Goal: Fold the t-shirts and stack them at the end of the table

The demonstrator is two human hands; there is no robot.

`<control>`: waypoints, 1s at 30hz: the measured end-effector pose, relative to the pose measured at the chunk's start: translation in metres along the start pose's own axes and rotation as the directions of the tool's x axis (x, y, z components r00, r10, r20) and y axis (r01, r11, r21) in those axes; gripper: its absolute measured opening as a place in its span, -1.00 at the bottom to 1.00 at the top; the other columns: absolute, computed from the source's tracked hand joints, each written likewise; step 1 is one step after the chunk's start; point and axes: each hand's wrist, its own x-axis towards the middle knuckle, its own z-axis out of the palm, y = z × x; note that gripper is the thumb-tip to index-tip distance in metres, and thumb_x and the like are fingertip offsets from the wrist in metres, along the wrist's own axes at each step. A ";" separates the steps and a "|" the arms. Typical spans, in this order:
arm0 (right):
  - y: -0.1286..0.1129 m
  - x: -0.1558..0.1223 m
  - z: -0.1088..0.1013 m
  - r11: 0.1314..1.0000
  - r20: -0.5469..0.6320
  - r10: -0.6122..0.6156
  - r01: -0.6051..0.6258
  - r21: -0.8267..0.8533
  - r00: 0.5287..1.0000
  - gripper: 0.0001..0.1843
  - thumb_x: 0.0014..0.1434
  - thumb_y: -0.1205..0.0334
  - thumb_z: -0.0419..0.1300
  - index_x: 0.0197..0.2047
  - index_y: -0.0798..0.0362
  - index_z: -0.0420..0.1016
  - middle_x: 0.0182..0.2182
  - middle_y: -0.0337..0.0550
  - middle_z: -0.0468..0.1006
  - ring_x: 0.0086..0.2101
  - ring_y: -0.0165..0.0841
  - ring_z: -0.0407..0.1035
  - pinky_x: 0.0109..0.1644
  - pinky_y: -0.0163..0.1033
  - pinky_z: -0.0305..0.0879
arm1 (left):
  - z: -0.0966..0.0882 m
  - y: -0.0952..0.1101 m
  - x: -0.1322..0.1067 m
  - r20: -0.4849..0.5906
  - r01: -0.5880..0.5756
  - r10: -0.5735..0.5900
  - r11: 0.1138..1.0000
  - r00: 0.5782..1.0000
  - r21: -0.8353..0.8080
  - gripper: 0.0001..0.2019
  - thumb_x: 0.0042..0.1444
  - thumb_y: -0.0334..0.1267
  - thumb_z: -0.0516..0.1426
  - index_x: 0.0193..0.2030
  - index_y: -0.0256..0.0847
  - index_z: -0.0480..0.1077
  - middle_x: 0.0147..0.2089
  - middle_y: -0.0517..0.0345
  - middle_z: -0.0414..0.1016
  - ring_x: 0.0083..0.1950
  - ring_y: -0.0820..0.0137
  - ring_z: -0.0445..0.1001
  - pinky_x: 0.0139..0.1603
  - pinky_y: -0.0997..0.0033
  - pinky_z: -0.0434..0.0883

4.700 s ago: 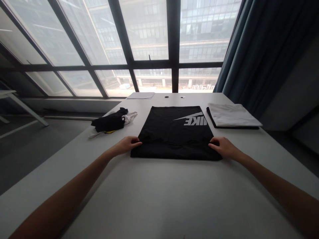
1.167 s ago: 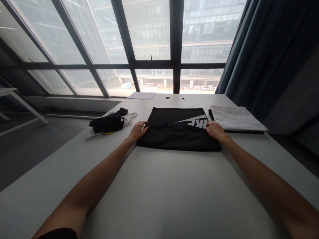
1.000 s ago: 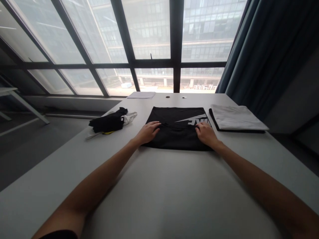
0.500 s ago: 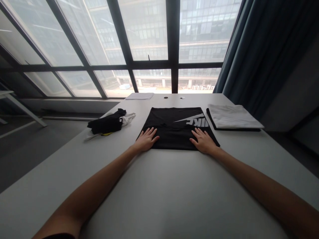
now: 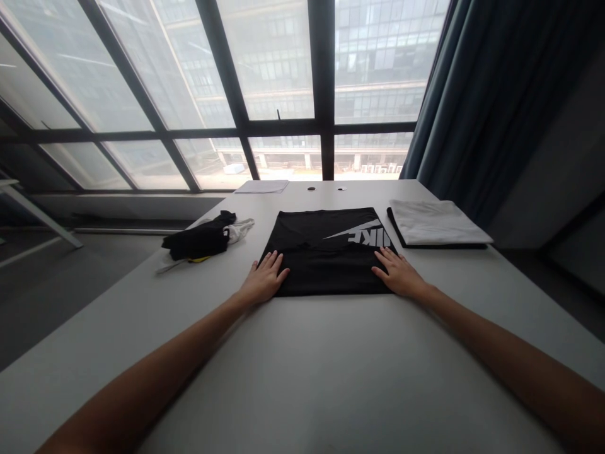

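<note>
A black T-shirt with a grey Nike print lies folded into a flat, roughly square shape on the white table. At its near left corner my left hand rests flat, fingers apart, partly on the cloth. My right hand lies on the near right corner with its fingers spread, just below the print. Neither hand grips the fabric.
To the right sits a folded stack with a light grey garment over a black one. A crumpled pile of black and white clothes lies on the left. Papers are at the far edge, before the windows. A dark curtain hangs at right.
My hands have slid apart toward the two sides of the T-shirt. The shirt's near edge has come slightly closer to me. The camera view has shifted a little.
</note>
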 end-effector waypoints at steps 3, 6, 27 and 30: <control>-0.008 -0.027 0.003 0.998 -0.014 -0.055 0.056 0.036 0.998 -0.28 0.39 -0.12 -0.09 0.46 0.10 0.10 0.46 0.01 0.00 0.43 -0.13 -0.15 0.45 0.12 -0.14 | 0.002 -0.002 -0.040 -0.006 0.001 0.000 0.999 1.000 0.035 -0.34 0.41 0.04 -0.21 0.52 -0.29 -0.01 0.56 -0.09 -0.16 0.55 0.04 -0.16 0.43 -0.19 -0.02; -0.006 -0.040 0.001 0.990 -0.110 -0.097 0.107 0.088 0.989 -0.36 0.38 -0.05 -0.05 0.41 0.10 0.23 0.42 0.03 0.15 0.39 -0.13 0.01 0.43 0.06 -0.05 | -0.004 -0.011 -0.063 -0.048 -0.003 0.003 1.000 0.999 -0.002 -0.35 0.37 0.06 -0.12 0.47 -0.26 0.11 0.49 -0.14 0.10 0.46 0.03 0.11 0.39 -0.06 0.12; 0.021 0.041 -0.022 0.992 -0.218 0.036 -0.008 0.129 0.975 -0.82 0.24 0.18 0.10 -0.29 0.03 0.50 -0.23 -0.04 0.60 -0.12 -0.12 0.44 -0.04 -0.06 0.28 | -0.002 -0.066 -0.021 -0.212 0.211 -0.270 0.941 0.939 -0.263 -0.80 0.22 -0.09 0.10 -0.21 -0.16 0.43 -0.08 -0.02 0.49 0.00 0.11 0.45 0.01 0.15 0.40; 0.010 0.038 -0.022 0.997 -0.184 0.051 -0.041 0.060 0.982 -0.80 0.27 0.22 0.08 -0.24 0.05 0.53 -0.15 0.04 0.58 -0.05 -0.06 0.41 0.01 0.00 0.30 | -0.011 -0.055 -0.028 -0.276 0.159 -0.218 0.962 0.936 -0.221 -0.76 0.25 -0.11 0.08 -0.06 -0.16 0.45 0.04 -0.06 0.48 0.10 0.06 0.44 0.10 0.07 0.39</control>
